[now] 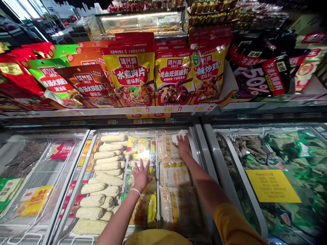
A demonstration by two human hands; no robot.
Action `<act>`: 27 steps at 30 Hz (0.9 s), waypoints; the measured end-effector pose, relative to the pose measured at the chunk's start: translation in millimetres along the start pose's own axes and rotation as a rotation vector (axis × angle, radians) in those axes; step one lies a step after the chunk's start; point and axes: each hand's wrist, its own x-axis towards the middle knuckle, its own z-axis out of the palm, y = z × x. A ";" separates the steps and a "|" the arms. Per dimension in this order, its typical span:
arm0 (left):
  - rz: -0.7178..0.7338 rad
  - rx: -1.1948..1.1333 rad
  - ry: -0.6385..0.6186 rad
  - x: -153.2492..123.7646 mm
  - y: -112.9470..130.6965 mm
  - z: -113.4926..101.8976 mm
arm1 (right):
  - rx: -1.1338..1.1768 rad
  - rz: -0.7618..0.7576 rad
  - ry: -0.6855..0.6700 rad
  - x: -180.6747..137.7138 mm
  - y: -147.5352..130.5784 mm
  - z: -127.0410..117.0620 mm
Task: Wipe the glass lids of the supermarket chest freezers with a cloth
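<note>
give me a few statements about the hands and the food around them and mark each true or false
1. The right hand rests on a white cloth or tissue. True.
2. Both hands are clenched. False: the left hand is spread open.
3. Corn cobs lie left of the wrapped packets. True.
4. A notice covers the corn. False: the yellow notice is far to its right.
5. Red-and-yellow pouches stand on the shelf. True.

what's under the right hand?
Under the right hand: a white cloth or tissue, partly visible. Through the glass lid, clear packets show beside it. Whatever lies directly beneath hand and cloth is covered.
</note>
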 end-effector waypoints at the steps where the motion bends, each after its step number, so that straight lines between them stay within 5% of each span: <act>1: -0.006 0.001 -0.004 0.3 0.9 -0.7 | 0.001 0.036 0.004 4.8 -6.7 0.5; 3: -0.014 0.002 -0.005 0.8 2.4 -2.0 | 0.010 -0.002 -0.012 2.4 -36.5 10.4; 7: -0.010 -0.003 0.014 0.3 2.8 -2.4 | 0.034 -0.351 -0.116 -21.9 -99.5 39.0; 10: -0.007 -0.005 0.027 -0.9 1.9 -1.9 | 0.029 -0.485 -0.160 -17.7 -90.8 36.6; 14: -0.001 0.005 0.016 -1.3 1.7 -3.3 | -0.032 -0.138 -0.058 21.5 -24.3 6.3; 17: -0.005 0.003 -0.010 -0.9 2.7 -6.1 | -0.056 0.078 -0.043 42.7 -11.3 -4.7; 20: -0.003 -0.013 -0.025 -1.4 4.8 -8.7 | -0.026 0.073 -0.052 42.9 -63.0 7.5; 24: -0.003 -0.049 -0.028 -2.3 4.3 -9.7 | 0.041 -0.207 -0.148 26.6 -153.9 32.5; 27: 0.037 -0.053 -0.026 -2.5 -9.6 -9.6 | 0.048 -0.355 -0.201 23.4 -157.8 32.3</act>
